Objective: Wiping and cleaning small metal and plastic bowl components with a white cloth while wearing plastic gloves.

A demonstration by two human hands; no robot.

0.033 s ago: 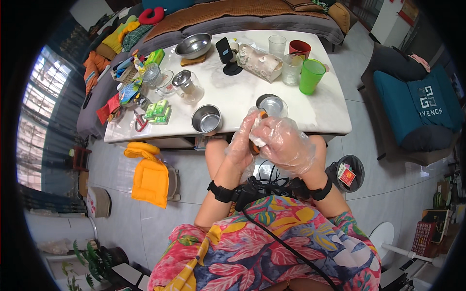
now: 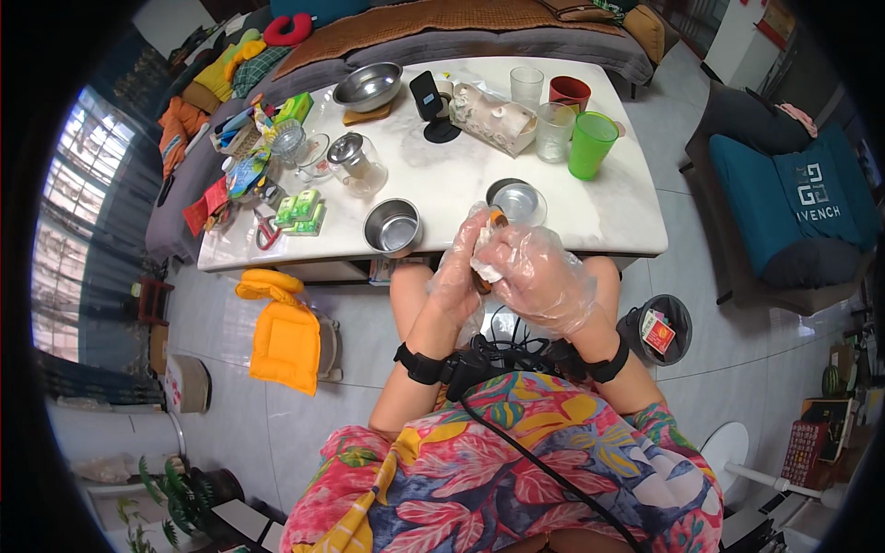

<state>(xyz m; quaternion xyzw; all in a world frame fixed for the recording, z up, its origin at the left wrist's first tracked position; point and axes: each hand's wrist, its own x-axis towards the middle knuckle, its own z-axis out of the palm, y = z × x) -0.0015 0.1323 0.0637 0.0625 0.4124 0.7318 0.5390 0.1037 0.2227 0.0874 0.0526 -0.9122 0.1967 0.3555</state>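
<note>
Both my hands wear clear plastic gloves and meet above my lap, close to the table's near edge. My left hand (image 2: 454, 267) is closed round a small dark object with an orange edge (image 2: 499, 219), mostly hidden by my fingers. A crumpled white tissue (image 2: 487, 267) is pinched in my right hand (image 2: 535, 276) and pressed against that object. Just beyond my hands, a round metal container (image 2: 503, 187) and a clear shallow dish (image 2: 522, 205) stand on the table. To the left sits an open steel bowl (image 2: 394, 228).
The marble-topped table (image 2: 442, 175) bears a glass jug (image 2: 362, 175), green boxes (image 2: 301, 212), red-handled scissors (image 2: 266, 232), a phone stand (image 2: 442, 129), a tissue box (image 2: 493, 120) and a green cup (image 2: 591, 147). A waste bin (image 2: 678, 346) stands right of my knee, an orange-cushioned chair (image 2: 286, 346) left.
My right hand has shifted very slightly against the dark object, with the tissue still in it. My left hand has hardly moved.
</note>
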